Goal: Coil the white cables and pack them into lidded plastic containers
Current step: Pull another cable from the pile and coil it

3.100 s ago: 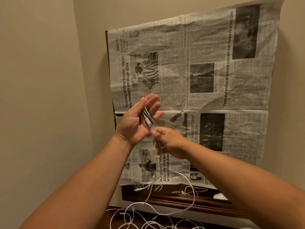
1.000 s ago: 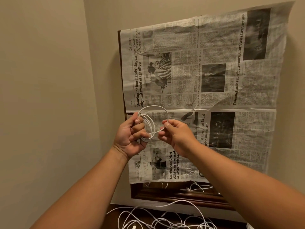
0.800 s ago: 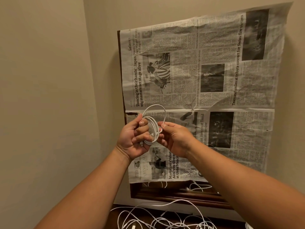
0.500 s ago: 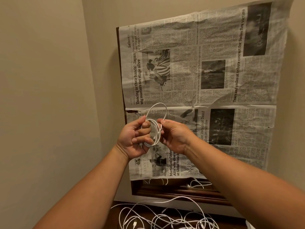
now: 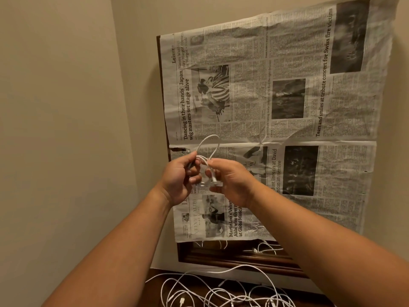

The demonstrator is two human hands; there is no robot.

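Since half a second ago the loop has shrunk, and at frame centre my left hand (image 5: 179, 178) and right hand (image 5: 232, 182) both pinch the thin white coiled cable (image 5: 208, 149), nearly wound, while a tangle of loose white cables (image 5: 221, 293) along the bottom edge waits uncoiled, nothing packed yet.

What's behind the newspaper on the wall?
A dark wooden frame shows along the left edge and bottom of the newspaper. A narrow strip inside it shows white cables, perhaps reflected. The rest is covered.
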